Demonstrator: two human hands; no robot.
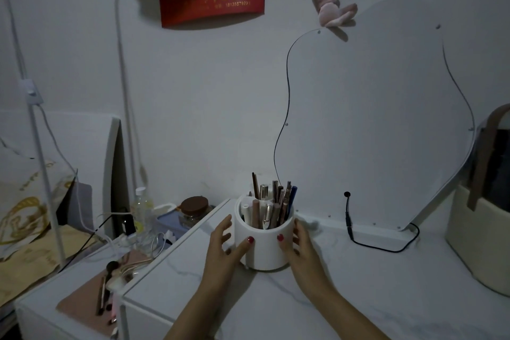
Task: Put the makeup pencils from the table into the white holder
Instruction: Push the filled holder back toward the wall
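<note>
Two bare hands cup a round white holder (265,243) that stands on a pale marbled tabletop (345,284). The left hand (225,246) lies against the holder's left side, its fingers (223,226) spread apart and curving round the wall, the thumb with a red nail pressed on the front. The right hand (299,243) mirrors it on the right side, thumb on the front and its fingers wrapping behind the wall, mostly hidden. Between the two sets of fingers, makeup pencils (280,203) stand upright inside the holder, their tips rising above its rim. Beyond the fingertips a curvy mirror (372,119) leans on the wall, with a black cable (367,240) trailing along the tabletop just right of the right hand's fingers.
</note>
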